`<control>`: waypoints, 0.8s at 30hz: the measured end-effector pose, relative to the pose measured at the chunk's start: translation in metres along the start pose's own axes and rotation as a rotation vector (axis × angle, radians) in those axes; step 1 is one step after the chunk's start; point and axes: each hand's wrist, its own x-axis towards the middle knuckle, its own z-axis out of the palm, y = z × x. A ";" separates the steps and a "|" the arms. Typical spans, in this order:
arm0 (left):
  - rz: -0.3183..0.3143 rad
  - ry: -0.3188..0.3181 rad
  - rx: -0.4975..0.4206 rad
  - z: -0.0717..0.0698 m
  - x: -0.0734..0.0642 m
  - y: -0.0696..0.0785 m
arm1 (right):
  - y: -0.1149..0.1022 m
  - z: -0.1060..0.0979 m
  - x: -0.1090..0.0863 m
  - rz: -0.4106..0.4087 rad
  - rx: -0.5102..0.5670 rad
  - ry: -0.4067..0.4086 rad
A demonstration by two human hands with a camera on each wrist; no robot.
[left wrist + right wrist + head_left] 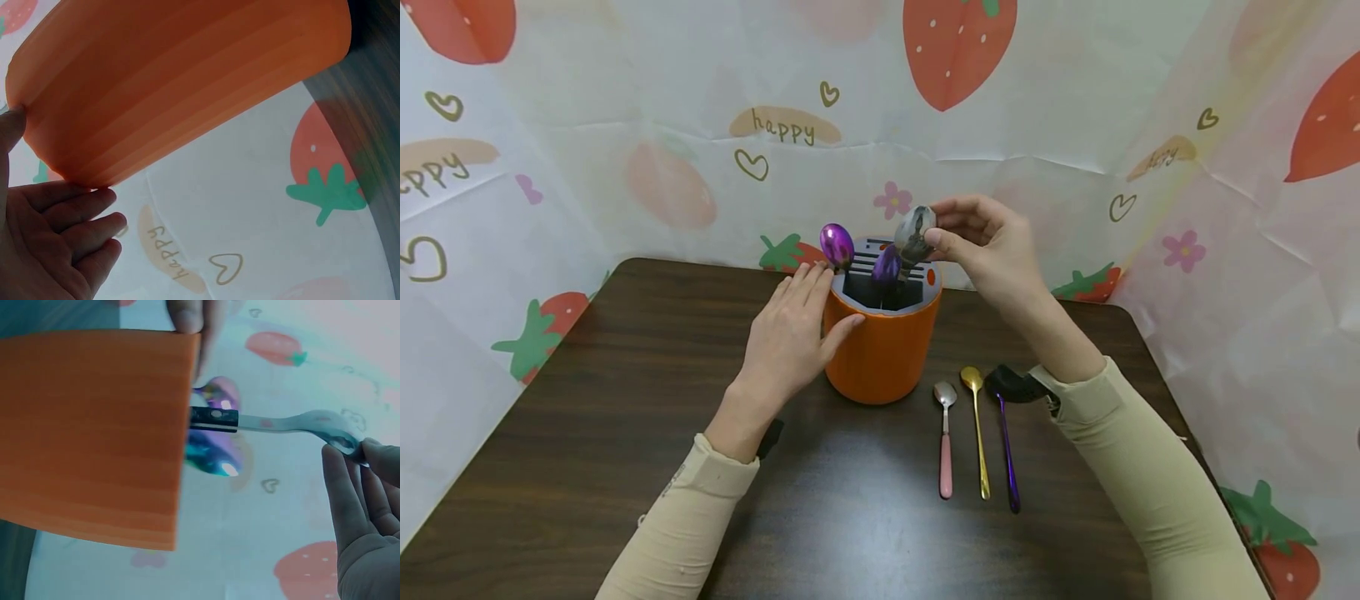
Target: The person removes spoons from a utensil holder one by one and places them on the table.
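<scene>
An orange cutlery holder (880,358) stands upright on the dark wooden table (625,417). My left hand (790,333) rests against its left side, thumb at the front rim and fingers fairly straight. With thumb and fingertips, my right hand (996,250) pinches the bowl of a silver spoon (914,225) above the holder. In the right wrist view, that spoon's black handle (214,419) runs down behind the rim; its lower end is hidden. Two shiny purple spoons, one on the left (837,246) and one in the middle (887,265), stand bowl-up in the holder.
Right of the holder lie a pink-handled spoon (945,442), a gold spoon (977,429) and a purple-handled spoon (1008,454), its head hidden by the black wrist strap (1017,385). A strawberry-patterned sheet (700,83) rises behind the table.
</scene>
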 end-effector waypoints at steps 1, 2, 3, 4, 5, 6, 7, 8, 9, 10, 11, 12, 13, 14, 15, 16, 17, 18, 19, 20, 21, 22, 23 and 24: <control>0.000 0.001 0.000 0.000 0.000 0.000 | -0.002 -0.001 -0.001 -0.018 0.010 0.006; 0.000 0.001 -0.001 0.000 0.000 0.000 | -0.005 -0.002 -0.001 -0.036 0.022 0.010; 0.001 0.002 0.000 0.000 0.000 0.000 | -0.007 -0.004 -0.002 -0.054 0.037 0.013; 0.001 0.002 0.000 0.000 0.000 0.000 | -0.009 -0.005 -0.002 -0.071 0.049 0.018; 0.001 0.002 -0.001 0.000 0.000 0.000 | -0.011 -0.007 -0.003 -0.089 0.054 0.024; 0.000 0.001 -0.001 0.000 0.000 0.000 | -0.013 -0.008 -0.004 -0.104 0.066 0.031; 0.000 -0.001 -0.002 0.000 0.000 0.000 | -0.016 -0.009 -0.005 -0.116 0.080 0.040; 0.000 -0.002 -0.002 0.000 0.000 -0.001 | -0.018 -0.011 -0.005 -0.129 0.090 0.048; 0.000 -0.002 -0.002 0.000 0.000 -0.001 | -0.020 -0.012 -0.006 -0.142 0.097 0.057; 0.000 0.000 -0.003 0.000 0.000 0.000 | -0.023 -0.013 -0.007 -0.155 0.099 0.066; 0.000 0.001 -0.005 0.001 -0.001 -0.001 | -0.025 -0.014 -0.008 -0.165 0.108 0.075; 0.001 0.005 -0.006 0.001 -0.001 -0.001 | -0.028 -0.015 -0.009 -0.174 0.117 0.083; 0.005 0.012 -0.008 0.001 -0.001 -0.001 | -0.030 -0.017 -0.010 -0.185 0.123 0.092; 0.007 0.017 -0.008 0.002 -0.001 -0.002 | -0.032 -0.019 -0.011 -0.202 0.127 0.100; 0.008 0.021 -0.009 0.002 -0.001 -0.002 | -0.035 -0.020 -0.012 -0.219 0.141 0.114; 0.012 0.027 -0.010 0.002 -0.001 -0.002 | -0.037 -0.022 -0.013 -0.234 0.151 0.128; 0.014 0.031 -0.011 0.003 -0.001 -0.002 | -0.039 -0.025 -0.015 -0.247 0.170 0.142; 0.018 0.036 -0.011 0.003 -0.001 -0.002 | -0.041 -0.027 -0.016 -0.253 0.203 0.154; 0.021 0.039 -0.011 0.003 -0.001 -0.002 | -0.042 -0.030 -0.018 -0.259 0.241 0.168; 0.022 0.041 -0.011 0.004 -0.001 -0.002 | -0.044 -0.033 -0.019 -0.268 0.275 0.186; 0.024 0.043 -0.011 0.004 -0.001 -0.002 | -0.045 -0.036 -0.020 -0.274 0.311 0.206; 0.026 0.044 -0.011 0.004 -0.001 -0.003 | -0.046 -0.039 -0.022 -0.276 0.341 0.226; 0.025 0.042 -0.013 0.004 -0.001 -0.003 | -0.047 -0.043 -0.023 -0.278 0.373 0.248; 0.025 0.041 -0.014 0.005 -0.001 -0.003 | -0.048 -0.046 -0.024 -0.279 0.403 0.272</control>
